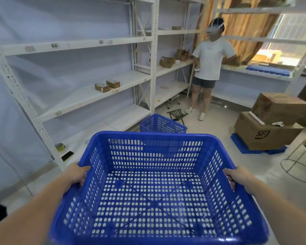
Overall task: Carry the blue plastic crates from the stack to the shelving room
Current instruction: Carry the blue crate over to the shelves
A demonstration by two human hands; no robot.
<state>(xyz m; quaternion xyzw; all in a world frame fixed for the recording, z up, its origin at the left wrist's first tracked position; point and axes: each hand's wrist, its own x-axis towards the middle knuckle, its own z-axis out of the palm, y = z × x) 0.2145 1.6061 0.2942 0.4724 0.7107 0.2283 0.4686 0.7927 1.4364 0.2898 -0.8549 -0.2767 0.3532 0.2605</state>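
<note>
Already inside a room lined with tall white metal shelving racks point(88, 43), a person seen from their own head-mounted view carries an empty blue perforated plastic crate point(155, 188) out in front of the body, held level above the pale floor point(210, 126). The left hand point(77, 175) grips the crate's left rim, thumb lying along the top edge and fingers curled under it; the right hand point(237, 176) grips the right rim the same way, fingers wrapped over the edge. Both forearms reach in from the bottom corners. Just beyond the carried crate, a second blue perforated plastic crate point(162, 123) sits on the floor beside the foot of the racks, tilted slightly, which suggests at least one delivery is already made. The stack the crates come from is not in view, so how many remain cannot be told. This crate appears to have reached the shelving room and seems to need only setting down, probably near the one on the floor. Elsewhere, another person in a white shirt and a headset point(210, 59) stands by the far shelves, two stacked brown cardboard boxes point(270, 121) rest on a flat blue plastic pallet point(240, 145) at right, and small brown cartons point(107, 85) sit on a middle shelf.
</note>
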